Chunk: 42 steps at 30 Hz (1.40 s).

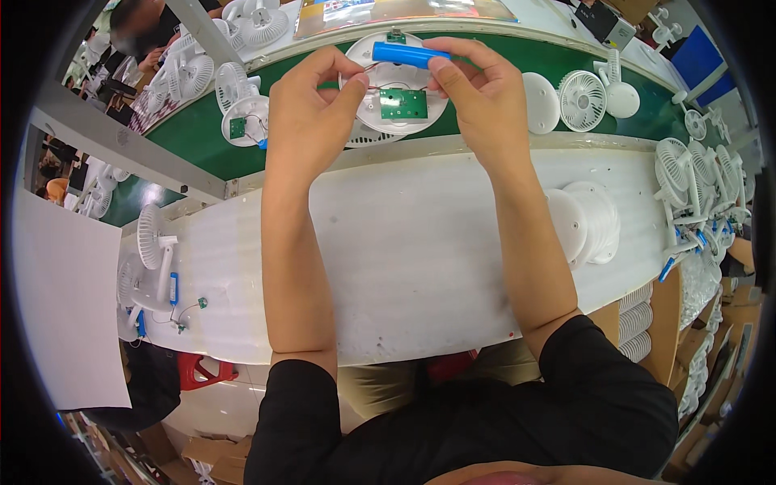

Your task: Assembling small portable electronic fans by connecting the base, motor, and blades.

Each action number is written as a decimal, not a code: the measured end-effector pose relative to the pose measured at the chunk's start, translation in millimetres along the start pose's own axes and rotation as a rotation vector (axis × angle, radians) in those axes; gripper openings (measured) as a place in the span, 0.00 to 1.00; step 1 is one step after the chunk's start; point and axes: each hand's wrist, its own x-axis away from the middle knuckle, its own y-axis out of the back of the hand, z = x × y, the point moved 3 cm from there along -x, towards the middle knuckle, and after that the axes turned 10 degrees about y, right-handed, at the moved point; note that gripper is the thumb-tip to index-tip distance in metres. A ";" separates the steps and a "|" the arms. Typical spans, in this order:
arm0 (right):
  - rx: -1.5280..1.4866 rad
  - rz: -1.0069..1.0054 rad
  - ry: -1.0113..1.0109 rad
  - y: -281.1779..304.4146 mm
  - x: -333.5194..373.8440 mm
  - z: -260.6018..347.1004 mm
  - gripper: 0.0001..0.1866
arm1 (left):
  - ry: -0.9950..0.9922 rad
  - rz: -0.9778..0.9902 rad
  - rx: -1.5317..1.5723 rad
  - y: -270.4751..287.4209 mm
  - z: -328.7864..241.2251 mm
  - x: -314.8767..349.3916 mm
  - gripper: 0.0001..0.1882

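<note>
Between the thumb and fingers of my right hand [485, 93] is a blue cylindrical battery [408, 54], lying nearly level. My left hand [314, 109] is closed in a pinch on thin reddish wires [373, 86]. Both hands are over a round white fan base [373, 120] at the far side of the bench. A green circuit board [402, 104] sits in the base below the battery, and a smaller green board [396, 36] is at its far rim. Part of a white fan grille [376, 140] shows beneath the base.
On the green conveyor belt [638, 128], white fan parts [582, 101] are to the right and another fan [245, 121] to the left. Stacked white discs [590, 222] lie by my right forearm. Several fans [697, 182] crowd the right end; another fan [152, 238] stands at left.
</note>
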 end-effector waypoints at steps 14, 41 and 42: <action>0.083 0.084 -0.236 2.3 5.5 -29.4 0.14 | 0.020 -0.081 -0.070 -6.3 8.6 -5.1 0.13; 1.067 0.305 -0.202 130.1 43.4 92.0 0.18 | 0.143 0.200 0.093 17.8 22.3 -9.7 0.07; 1.245 0.332 -0.266 137.1 61.2 87.7 0.19 | 0.157 0.162 0.047 18.7 23.1 -9.8 0.07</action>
